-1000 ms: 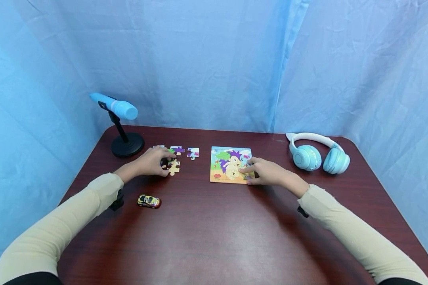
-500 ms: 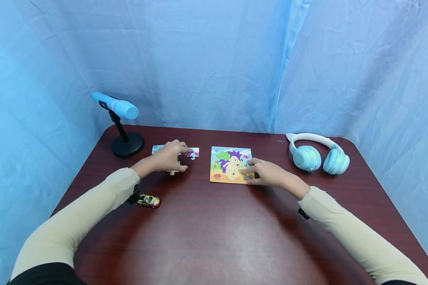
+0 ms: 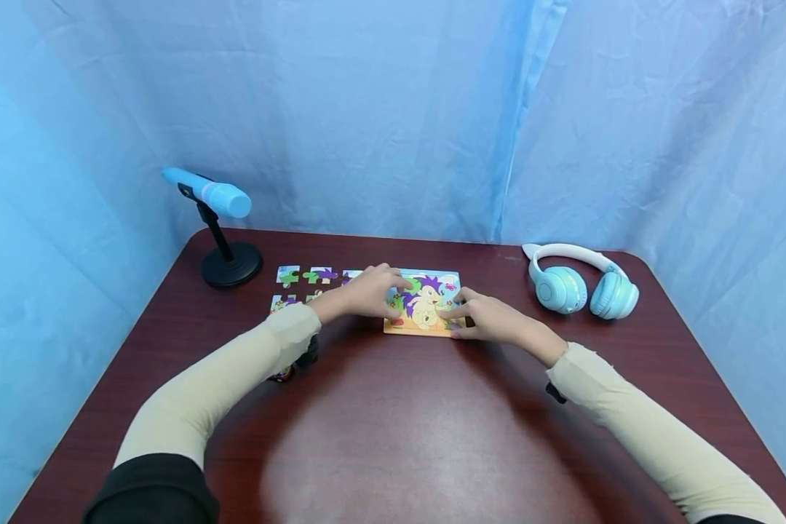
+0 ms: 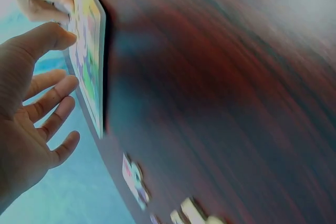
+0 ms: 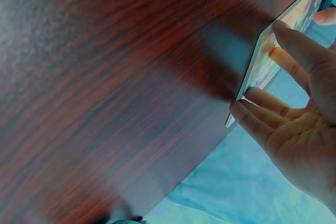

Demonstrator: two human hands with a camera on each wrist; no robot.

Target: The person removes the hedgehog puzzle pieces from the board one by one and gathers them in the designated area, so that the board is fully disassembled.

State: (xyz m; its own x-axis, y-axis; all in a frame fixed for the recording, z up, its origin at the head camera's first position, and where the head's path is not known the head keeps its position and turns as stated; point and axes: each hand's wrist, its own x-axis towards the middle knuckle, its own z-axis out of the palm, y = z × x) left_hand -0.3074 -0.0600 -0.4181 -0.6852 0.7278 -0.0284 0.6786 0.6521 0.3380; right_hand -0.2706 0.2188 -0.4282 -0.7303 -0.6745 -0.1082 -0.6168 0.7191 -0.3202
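Note:
A square jigsaw puzzle board (image 3: pixel 414 332), pictured with a purple-spined hedgehog, lies flat at the middle of the dark red table. Over its left side reaches my left hand (image 3: pixel 367 292), its thumb and fingers spread apart; the left wrist view shows the fingertips (image 4: pixel 67 86) close to the picture, with nothing between them. My right hand (image 3: pixel 498 318) rests at the board's right side. In the right wrist view its thumb (image 5: pixel 283 27) touches the near rim, one finger lies on the picture and the others meet the right edge.
Several loose puzzle pieces (image 3: pixel 321 275) lie left of the board, some hidden behind my left arm. A toy car (image 3: pixel 283 374) is mostly covered by that sleeve. A blue microphone (image 3: pixel 209 193) on a black stand is at back left, cat-ear headphones (image 3: pixel 563 287) at back right.
My left hand has moved right, from the loose pieces across to the puzzle board's left side. The left sleeve now covers most of the toy car. My right hand has stayed in place.

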